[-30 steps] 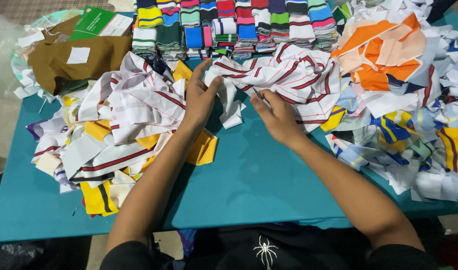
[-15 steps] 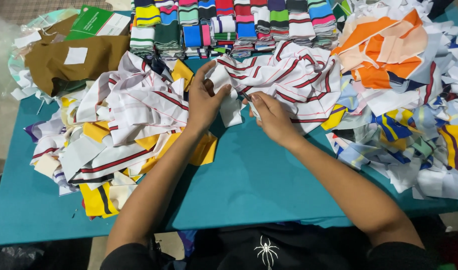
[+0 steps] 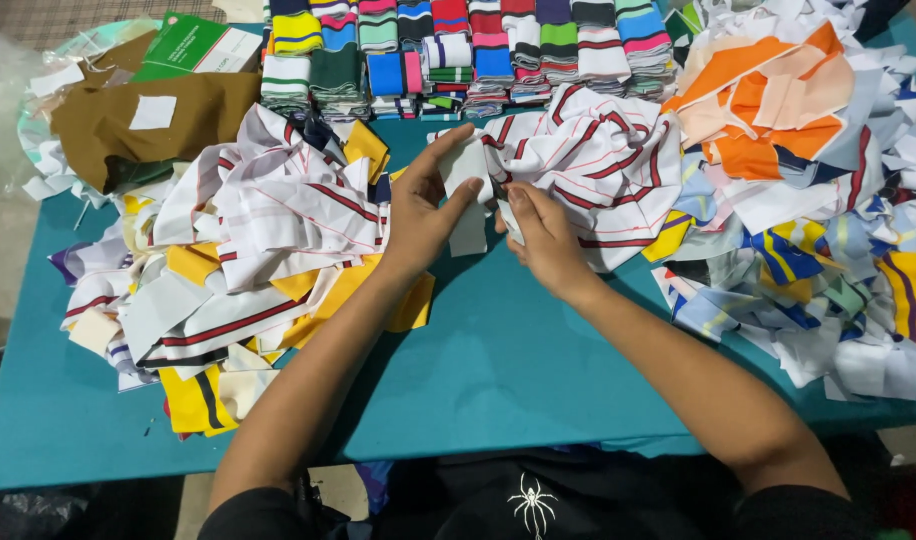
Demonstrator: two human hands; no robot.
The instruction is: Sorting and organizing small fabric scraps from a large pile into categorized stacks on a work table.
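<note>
My left hand (image 3: 426, 205) and my right hand (image 3: 541, 235) meet over the middle of a teal table (image 3: 498, 370). Together they pinch a small white fabric piece (image 3: 468, 200) pulled up from a pile of white cloth with red stripes (image 3: 598, 165). The left thumb and fingers clamp its upper edge; the right fingers grip its right side. A second heap of white, red-striped and yellow cut pieces (image 3: 248, 250) lies beside my left forearm.
Folded striped collars in many colours stand in rows (image 3: 458, 50) at the back. Orange and white pieces (image 3: 768, 110) and mixed blue, yellow scraps (image 3: 828, 270) fill the right. A brown cloth bundle (image 3: 143, 120) and a green box (image 3: 193, 45) sit back left.
Both hands have moved together toward the table's middle and lifted a white piece from the striped pile. Before, they were spread flat on the cloth.
</note>
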